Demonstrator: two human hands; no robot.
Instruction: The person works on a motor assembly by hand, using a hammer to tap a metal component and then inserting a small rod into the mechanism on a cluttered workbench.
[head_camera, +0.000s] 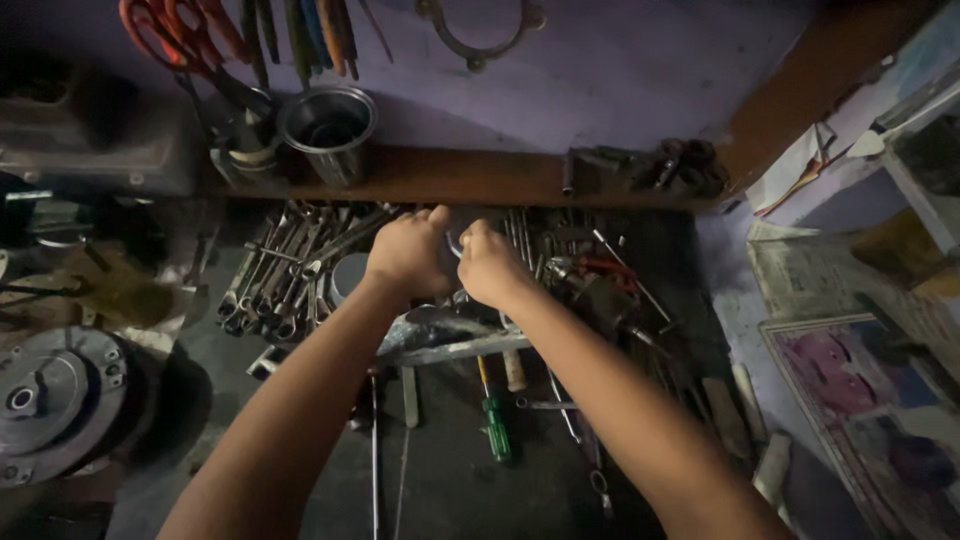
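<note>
Both fists close on one small curved metal piece (455, 243) at frame centre — left hand (408, 252), right hand (490, 265). I judge it stiff, slick, light — best pinched at its ends.

We see a screwdriver (494, 428) with a bright green handle and a yellow shank on the dark grey surface (450, 490). The spanners (275, 280) are dull silver. The scissors (170, 35) have orange-red handles. The cup (328, 125) is shiny steel, the shelf (450, 175) brown wood, the wall (600, 70) pale violet. A pink and blue printed picture (860, 400) lies at the right.
</note>
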